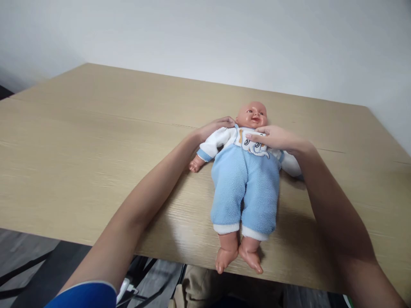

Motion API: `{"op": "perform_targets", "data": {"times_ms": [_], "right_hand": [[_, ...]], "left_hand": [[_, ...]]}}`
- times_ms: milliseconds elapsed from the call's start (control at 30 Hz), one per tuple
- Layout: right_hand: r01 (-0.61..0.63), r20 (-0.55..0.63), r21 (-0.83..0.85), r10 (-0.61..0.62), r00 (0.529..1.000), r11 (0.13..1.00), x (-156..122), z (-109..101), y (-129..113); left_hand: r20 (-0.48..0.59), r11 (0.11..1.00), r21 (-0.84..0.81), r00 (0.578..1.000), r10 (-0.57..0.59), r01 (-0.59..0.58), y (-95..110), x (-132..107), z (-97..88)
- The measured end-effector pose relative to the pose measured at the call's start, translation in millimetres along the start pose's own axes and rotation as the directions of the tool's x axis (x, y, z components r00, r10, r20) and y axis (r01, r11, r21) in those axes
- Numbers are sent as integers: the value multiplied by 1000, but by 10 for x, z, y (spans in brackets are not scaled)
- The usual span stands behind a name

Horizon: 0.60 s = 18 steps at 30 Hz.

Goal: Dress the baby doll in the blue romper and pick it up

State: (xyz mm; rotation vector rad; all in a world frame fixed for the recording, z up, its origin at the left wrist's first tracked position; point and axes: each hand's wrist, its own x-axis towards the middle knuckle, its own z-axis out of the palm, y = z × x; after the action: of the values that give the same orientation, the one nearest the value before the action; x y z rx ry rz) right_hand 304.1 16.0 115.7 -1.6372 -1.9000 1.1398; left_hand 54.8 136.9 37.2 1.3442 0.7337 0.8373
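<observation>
A baby doll (pixel 245 184) lies on its back on the wooden table, feet toward me. It wears light blue fleece trousers and a white top with an animal face on the chest. At the doll's shoulder, on the left of the view, my left hand (pixel 221 125) has its fingers closed at the collar edge by the neck. My right hand (pixel 278 137) lies over the upper chest on the other side, its fingers on the white top near the animal face. Whether that hand pinches the cloth is hard to see.
The light wooden table (pixel 96 128) reaches back to a pale wall (pixel 205 38). Its front edge runs just beyond the doll's feet. Below it are dark metal legs, a white object (pixel 126 291) and my beige trousers (pixel 202 284).
</observation>
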Motion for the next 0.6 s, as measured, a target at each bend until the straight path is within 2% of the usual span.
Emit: {"op": "perform_targets", "data": {"times_ms": [100,233,333,500,600], "right_hand": [[0,-36,-108,-4,999,994,-43,-50,6],[64,-95,-56,-69,993,996,-46,-39,24],[99,-98,-21,-101,990,995,-13,-18,57],[25,-108,-62,-32,994,998,42,-15,107],[10,-103,-72,-18,995,997,51,-17,102]], "left_hand": [[74,995,76,995,-62,56,54,-106,-51],[-4,956,269,993,-117,114,202,-380,-101],[2,933,343,993,-118,110,311,-593,-162],[32,914,401,996,-86,66,398,-864,-284],[48,894,433,988,-148,113,436,-984,-392]]}}
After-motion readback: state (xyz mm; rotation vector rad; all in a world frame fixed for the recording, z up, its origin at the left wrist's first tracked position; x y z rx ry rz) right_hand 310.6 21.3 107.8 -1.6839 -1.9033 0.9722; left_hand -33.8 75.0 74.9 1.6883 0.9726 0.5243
